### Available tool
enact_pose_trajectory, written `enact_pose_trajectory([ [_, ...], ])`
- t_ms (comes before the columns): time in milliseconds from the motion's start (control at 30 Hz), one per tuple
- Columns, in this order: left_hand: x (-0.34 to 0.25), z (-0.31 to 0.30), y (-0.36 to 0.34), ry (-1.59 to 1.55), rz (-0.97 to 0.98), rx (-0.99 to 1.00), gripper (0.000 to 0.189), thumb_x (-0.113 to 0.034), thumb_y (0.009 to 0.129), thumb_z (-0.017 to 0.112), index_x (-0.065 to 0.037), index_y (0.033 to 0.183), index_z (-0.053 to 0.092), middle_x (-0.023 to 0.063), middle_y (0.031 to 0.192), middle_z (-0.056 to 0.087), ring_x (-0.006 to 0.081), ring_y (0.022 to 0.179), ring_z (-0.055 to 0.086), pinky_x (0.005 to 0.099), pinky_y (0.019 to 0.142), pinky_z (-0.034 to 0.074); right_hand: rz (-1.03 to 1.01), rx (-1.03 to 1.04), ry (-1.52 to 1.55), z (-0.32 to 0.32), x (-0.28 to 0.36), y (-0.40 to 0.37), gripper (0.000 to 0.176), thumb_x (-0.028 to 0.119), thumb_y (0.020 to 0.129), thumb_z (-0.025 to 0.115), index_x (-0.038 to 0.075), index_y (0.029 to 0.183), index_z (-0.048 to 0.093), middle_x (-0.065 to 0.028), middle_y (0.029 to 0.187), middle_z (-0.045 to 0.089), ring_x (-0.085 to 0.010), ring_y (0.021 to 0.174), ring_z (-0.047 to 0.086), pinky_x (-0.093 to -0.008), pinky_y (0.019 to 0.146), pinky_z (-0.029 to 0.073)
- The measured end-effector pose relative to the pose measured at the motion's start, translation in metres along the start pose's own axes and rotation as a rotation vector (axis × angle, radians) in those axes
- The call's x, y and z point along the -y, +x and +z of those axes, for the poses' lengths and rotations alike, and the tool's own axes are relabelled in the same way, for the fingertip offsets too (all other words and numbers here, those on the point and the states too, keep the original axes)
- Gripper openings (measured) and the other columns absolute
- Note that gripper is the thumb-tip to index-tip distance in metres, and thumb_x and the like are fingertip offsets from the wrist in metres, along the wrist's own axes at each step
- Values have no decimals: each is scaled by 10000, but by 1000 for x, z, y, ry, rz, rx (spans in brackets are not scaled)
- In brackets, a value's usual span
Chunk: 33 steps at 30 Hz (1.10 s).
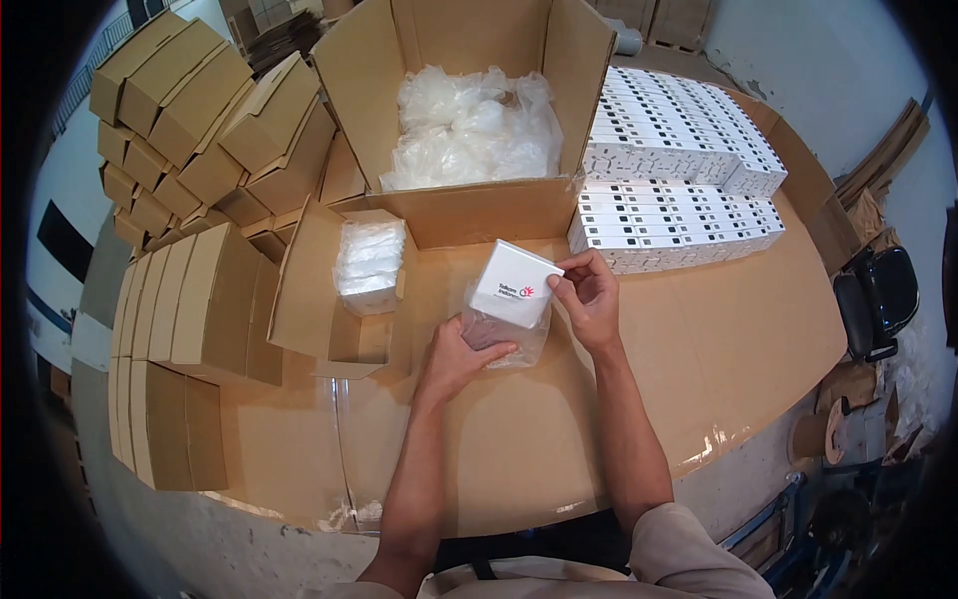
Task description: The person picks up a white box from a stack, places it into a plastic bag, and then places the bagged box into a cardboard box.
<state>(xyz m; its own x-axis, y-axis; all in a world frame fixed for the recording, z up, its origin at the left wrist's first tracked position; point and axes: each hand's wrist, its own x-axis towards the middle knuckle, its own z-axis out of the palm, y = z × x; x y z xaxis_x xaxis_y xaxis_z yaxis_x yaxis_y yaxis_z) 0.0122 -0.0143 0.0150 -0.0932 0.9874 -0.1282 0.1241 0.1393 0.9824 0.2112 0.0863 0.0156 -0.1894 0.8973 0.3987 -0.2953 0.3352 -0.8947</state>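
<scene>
A small white box with a red logo and black lettering is partly inside a clear plastic bag, its upper part sticking out. My left hand grips the bag at its lower left, thumb across the front. With thumb and fingers, my right hand pinches the white box at its upper right corner. Left of my hands stands an open cardboard carton holding several plastic-wrapped white packs in its far part.
Behind my hands, a large open carton holds a heap of clear plastic bags. Rows of white boxes are stacked at the right. Closed brown cartons are piled at the left. The table is covered with cardboard.
</scene>
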Motion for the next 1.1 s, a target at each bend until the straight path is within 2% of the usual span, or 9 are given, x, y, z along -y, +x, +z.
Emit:
enact_pose_trajectory([
  [267,6,4,3,-58,37,-30,494,-136,771,915,25,1178,688,96,1096,756,149,993,707,311,882,566,27,22,-21,2,0,-1,167,-15,894,731,8,1007,610,-42,943,614,-131,917,598,-296,868,484],
  [367,10,6,6,-171,34,4,518,-84,796,892,24,1239,645,87,1142,729,142,1010,689,315,898,561,39,19,-10,2,-2,-1,157,1,900,727,10,1003,609,-39,936,610,-130,906,590,-295,862,478],
  [567,16,9,8,-262,83,-99,315,-151,923,801,6,1175,696,49,1034,745,99,895,682,281,807,548,55,21,-36,-1,-7,0,158,28,910,727,16,1008,604,-33,930,608,-124,898,581,-291,857,476],
  [700,22,8,13,-219,113,-174,298,-196,957,770,4,1166,698,45,1016,740,101,872,674,283,792,535,119,29,-39,1,-7,-1,200,63,920,742,20,1062,609,-49,978,635,-126,933,600,-297,865,487],
  [733,21,8,14,-239,116,-191,305,-207,958,770,2,1168,697,44,1015,738,103,872,674,284,793,533,140,31,-37,3,-4,0,218,75,923,746,20,1087,613,-55,994,643,-128,946,607,-300,868,493],
  [833,28,10,18,-329,98,-253,327,-235,960,772,-5,1179,692,42,1019,733,105,877,670,285,802,531,223,123,-86,7,2,-1,420,47,913,757,27,1293,579,-70,1030,660,-130,973,631,-295,855,520],
  [933,36,13,23,-436,99,-301,343,-258,961,771,-12,1185,687,43,1027,731,105,888,668,281,809,531,335,232,-97,12,15,-3,664,-17,891,758,68,1480,464,-68,1010,671,-125,950,651,-283,825,543],
  [1033,38,12,23,-488,67,-300,357,-270,963,769,-13,1195,683,44,1031,731,106,899,668,277,816,531,360,292,-23,13,10,-3,787,-70,869,754,100,1544,389,-68,991,683,-118,922,665,-269,815,555],
  [1100,37,11,22,-476,42,-280,355,-273,968,763,-10,1194,684,44,1031,731,105,903,667,276,821,530,339,291,-49,12,6,-3,775,-72,872,748,101,1539,392,-69,986,688,-121,927,671,-274,823,560],
])
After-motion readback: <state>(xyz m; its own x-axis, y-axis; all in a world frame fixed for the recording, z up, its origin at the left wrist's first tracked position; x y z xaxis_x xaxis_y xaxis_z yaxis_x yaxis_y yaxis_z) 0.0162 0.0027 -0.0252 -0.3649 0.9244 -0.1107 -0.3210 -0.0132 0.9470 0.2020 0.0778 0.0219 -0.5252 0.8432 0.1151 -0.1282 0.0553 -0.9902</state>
